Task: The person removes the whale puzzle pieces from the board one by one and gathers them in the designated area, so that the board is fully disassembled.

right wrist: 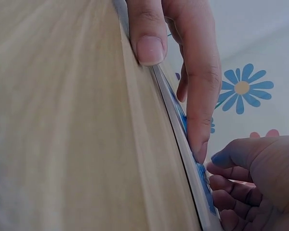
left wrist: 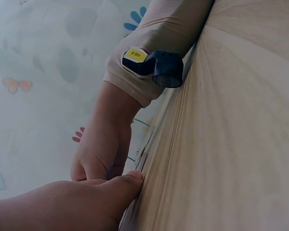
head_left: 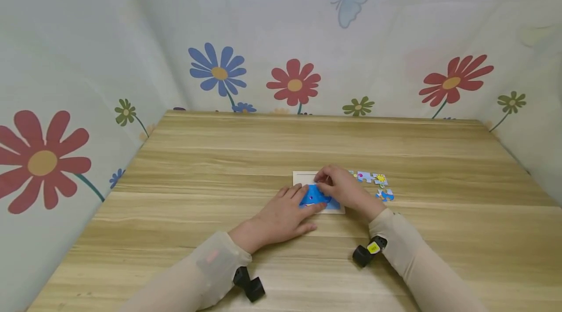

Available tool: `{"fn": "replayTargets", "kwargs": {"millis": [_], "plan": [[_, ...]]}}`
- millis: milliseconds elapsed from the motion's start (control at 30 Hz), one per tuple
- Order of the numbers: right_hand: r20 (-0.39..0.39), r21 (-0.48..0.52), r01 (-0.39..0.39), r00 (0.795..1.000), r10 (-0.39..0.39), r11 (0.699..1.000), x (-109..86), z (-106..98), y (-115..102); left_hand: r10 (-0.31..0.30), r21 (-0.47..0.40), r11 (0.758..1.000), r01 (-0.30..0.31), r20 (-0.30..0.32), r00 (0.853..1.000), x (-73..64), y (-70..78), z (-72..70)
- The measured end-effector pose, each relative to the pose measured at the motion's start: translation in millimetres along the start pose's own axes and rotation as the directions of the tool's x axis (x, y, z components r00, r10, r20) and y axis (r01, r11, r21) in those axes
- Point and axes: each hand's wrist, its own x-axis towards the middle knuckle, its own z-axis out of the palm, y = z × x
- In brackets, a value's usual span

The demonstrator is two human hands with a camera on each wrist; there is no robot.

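A jigsaw puzzle board [head_left: 340,211] with a pale border lies flat on the table, bearing a blue whale picture [head_left: 312,196]. My left hand [head_left: 281,214] rests on the board's left side, fingers spread over the picture and thumb along the near edge. Over the upper right part is my right hand [head_left: 347,186], its fingers bent down at the board. In the right wrist view the curled right fingers [right wrist: 238,190] stand close to the blue surface. Whether they pinch a piece is hidden. Loose jigsaw pieces [head_left: 365,176] lie just right of the board.
Another loose piece with blue on it [head_left: 385,195] lies beside the right forearm. The wooden table [head_left: 210,156] reaches back to a white curtain [head_left: 263,19] printed with flowers. Black wrist cameras [head_left: 254,289] stick out from both sleeves near the tabletop.
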Motion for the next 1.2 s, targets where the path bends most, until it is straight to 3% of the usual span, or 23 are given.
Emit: {"fn": "replayTargets", "kwargs": {"millis": [467, 1200], "plan": [[0.007, 0.016, -0.014, 1.0, 0.014, 1.0, 1.5, 1.2, 0.1, -0.003, 0.016, 1.0, 0.003, 0.003, 1.0, 0.0, 0.1, 0.1], [-0.012, 0.182, 0.024, 1.0, -0.022, 0.983, -2.7, -5.2, 0.0, -0.008, -0.013, 1.0, 0.008, -0.007, 1.0, -1.0, 1.1, -0.3]]}}
